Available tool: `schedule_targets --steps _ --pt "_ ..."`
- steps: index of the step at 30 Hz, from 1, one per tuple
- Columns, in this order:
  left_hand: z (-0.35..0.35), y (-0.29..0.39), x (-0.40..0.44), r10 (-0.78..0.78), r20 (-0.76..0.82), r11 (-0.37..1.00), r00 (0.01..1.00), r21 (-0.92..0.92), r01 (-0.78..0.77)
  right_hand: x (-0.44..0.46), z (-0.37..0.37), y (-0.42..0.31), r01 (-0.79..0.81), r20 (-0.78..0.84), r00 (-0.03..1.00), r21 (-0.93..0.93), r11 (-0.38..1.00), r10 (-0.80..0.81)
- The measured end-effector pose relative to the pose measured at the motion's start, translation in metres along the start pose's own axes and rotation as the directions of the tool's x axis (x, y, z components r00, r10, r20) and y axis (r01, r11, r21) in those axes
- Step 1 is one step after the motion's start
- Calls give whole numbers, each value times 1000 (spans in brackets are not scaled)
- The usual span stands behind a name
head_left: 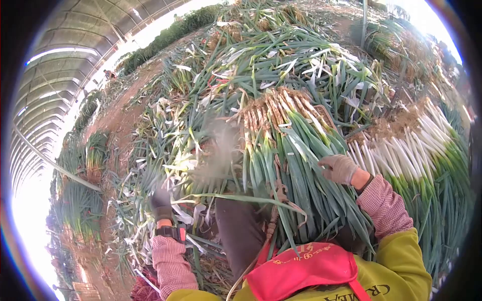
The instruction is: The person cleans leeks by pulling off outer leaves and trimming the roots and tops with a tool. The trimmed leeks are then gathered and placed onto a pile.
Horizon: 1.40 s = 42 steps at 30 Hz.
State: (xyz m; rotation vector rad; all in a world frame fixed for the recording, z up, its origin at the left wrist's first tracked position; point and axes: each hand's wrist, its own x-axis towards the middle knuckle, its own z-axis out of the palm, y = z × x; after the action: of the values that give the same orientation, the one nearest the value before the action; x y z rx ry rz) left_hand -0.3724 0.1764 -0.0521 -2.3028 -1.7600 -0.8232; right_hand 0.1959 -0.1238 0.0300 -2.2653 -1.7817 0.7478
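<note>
The arched roof (65, 75) runs along the far left, over a strip of bare earth (120, 118). Loose leaves and peelings (296, 57) spread across the far side and down the left. On the right lies a broad row of white-stemmed onions (401, 155), roots far, green tops near. Just left of it, the soil-stained onions (301, 160) lie side by side in front of the person, roots also far, their leaves draping near the red apron (301, 273). A dark-clad leg (238, 231) is beside them on the left.

The gloved right hand (340, 169) rests at the right edge of these leaves; how firmly its fingers close cannot be told. The gloved left hand (161, 201) is at the left end of a single long onion leaf (236, 197), which stretches across towards the pile; whether it grips that end is unclear.

Handling looks best one stalk at a time, drawn out along its length with a light hold, since the leaves overlap and could snag or crease. The right hand has little room: the white stems begin just beyond it, so it should stay low and clear of them. The left has more space, over loose peelings.
</note>
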Motion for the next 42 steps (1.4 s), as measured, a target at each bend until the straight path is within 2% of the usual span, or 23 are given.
schedule_targets --steps 1,2,5,7,9,11,12,13,14,16,18,19,21,22,24,25,26,27,30,33,36,39,42 --pt "10 -8 -3 -399 145 827 905 -370 424 9 0 -14 4 -35 999 -5 1000 -5" --pt "17 -16 -6 -638 409 366 652 -584 725 19 2 -31 14 -68 998 -11 1000 -14" --pt "38 20 -4 -371 179 787 911 -459 411 68 37 -75 110 -159 982 45 993 -101" --pt "9 124 2 -130 242 913 961 -348 211 94 55 -119 -53 -63 996 72 996 57" --pt "-24 224 -13 64 475 967 878 -245 62 124 85 -137 -200 -62 978 16 980 201" --pt "-39 289 -59 210 763 977 611 -179 -113 168 126 -125 -232 -62 972 -89 969 227" --pt "-29 300 -87 354 827 932 437 -272 -239 198 151 -99 -196 -53 980 -166 966 190" --pt "-33 313 -112 295 866 944 404 -198 -264 213 162 -81 -160 -45 987 -243 957 153" --pt "-38 321 -131 237 897 947 373 -127 -296 212 152 -76 -174 -5 984 -168 970 176" --pt "-15 317 -161 231 825 944 516 -63 -323 189 114 -71 -219 73 973 -24 975 220" --pt "20 310 -179 274 754 931 597 -53 -361 149 87 -54 -42 16 999 -89 995 44" --pt "39 304 -184 311 725 919 615 -64 -389 121 68 -58 -84 103 989 -161 983 102" --pt "44 301 -178 253 785 959 566 -127 -253 78 59 -43 -140 173 966 -270 953 191" --pt "37 306 -159 177 864 984 471 -158 -81 50 54 -49 -97 254 947 -356 930 196" --pt "10 308 -143 134 903 972 407 -200 125 16 43 -55 -66 347 907 -447 892 241" --pt "-12 304 -141 143 879 960 454 -235 153 5 42 -57 -84 366 890 -456 886 273" --pt "-29 303 -139 150 853 948 500 -268 171 -1 45 -57 -104 384 873 -458 883 301" --pt "-39 307 -136 145 870 951 471 -254 177 -3 51 -50 -99 327 914 -397 913 241" --pt "-46 312 -132 431 813 860 392 -502 94 2 63 -48 -113 287 932 -348 931 221" --pt "-41 326 -122 315 892 923 323 -368 115 -4 73 -43 -89 224 961 -294 952 159" --pt "-30 329 -109 304 901 908 310 -372 194 -7 73 -39 -119 218 959 -259 958 178" --pt "0 334 -104 345 867 897 361 -417 145 -12 66 -41 -138 244 948 -267 954 206" --pt "28 340 -82 346 807 889 479 -445 107 -16 59 -40 -151 259 941 -252 956 217"
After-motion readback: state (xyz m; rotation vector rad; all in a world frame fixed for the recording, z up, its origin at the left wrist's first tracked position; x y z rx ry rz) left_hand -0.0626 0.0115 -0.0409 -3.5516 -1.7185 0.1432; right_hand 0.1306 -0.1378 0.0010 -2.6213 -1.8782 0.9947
